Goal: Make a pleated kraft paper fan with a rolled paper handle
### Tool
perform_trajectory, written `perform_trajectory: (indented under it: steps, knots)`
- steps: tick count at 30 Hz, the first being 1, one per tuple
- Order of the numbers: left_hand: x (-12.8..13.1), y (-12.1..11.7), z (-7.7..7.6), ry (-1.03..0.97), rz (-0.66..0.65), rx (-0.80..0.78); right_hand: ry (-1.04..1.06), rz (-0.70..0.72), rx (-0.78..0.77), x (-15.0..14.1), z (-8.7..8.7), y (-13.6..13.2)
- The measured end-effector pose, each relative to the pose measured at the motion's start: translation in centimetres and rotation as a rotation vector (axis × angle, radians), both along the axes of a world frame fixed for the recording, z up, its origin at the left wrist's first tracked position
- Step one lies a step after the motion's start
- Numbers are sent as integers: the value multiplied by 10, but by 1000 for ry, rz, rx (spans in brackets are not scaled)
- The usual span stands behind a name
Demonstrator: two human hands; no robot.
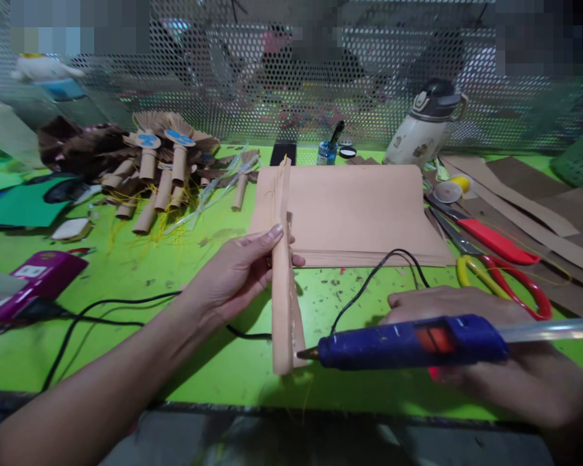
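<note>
My left hand (240, 268) is closed on a folded strip of tan kraft paper (282, 291), pinching it upright on its edge over the green table (126, 278). My right hand (466, 343) grips a blue hot glue gun (408, 342) lying sideways. Its brass nozzle touches the lower end of the folded strip. A clear glue stick (548, 330) sticks out of the gun's back. Behind the strip lies a stack of tan paper sheets (359, 213).
Red-handled scissors (490, 239) and red-and-yellow scissors (505, 281) lie right of the stack, with brown paper strips (525, 194). Finished paper-roll brooms (160, 168) pile at back left. A black cord (102, 304) crosses the table. A magenta device (34, 281), a white bottle (427, 126) and mesh screen (291, 77) are around.
</note>
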State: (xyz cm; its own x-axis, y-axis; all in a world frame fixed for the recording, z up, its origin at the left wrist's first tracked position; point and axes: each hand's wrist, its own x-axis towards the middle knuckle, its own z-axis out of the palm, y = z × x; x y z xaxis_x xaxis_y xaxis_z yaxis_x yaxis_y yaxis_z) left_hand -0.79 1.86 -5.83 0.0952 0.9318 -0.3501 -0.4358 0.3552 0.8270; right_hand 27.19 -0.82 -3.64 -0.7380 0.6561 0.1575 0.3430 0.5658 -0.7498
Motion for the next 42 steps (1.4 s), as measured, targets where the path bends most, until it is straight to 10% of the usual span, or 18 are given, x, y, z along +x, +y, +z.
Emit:
perform_trajectory:
  steps: [8,15,42]
  knots:
    - [1,0,2,7,-2,-8,25,-13,13,2,1,-1]
    - [1,0,1,12,10,-15,250,-329,-189,4,-14,-5]
    - [1,-3,-3,21,-27,7,329,-115,-351,-9,-22,10]
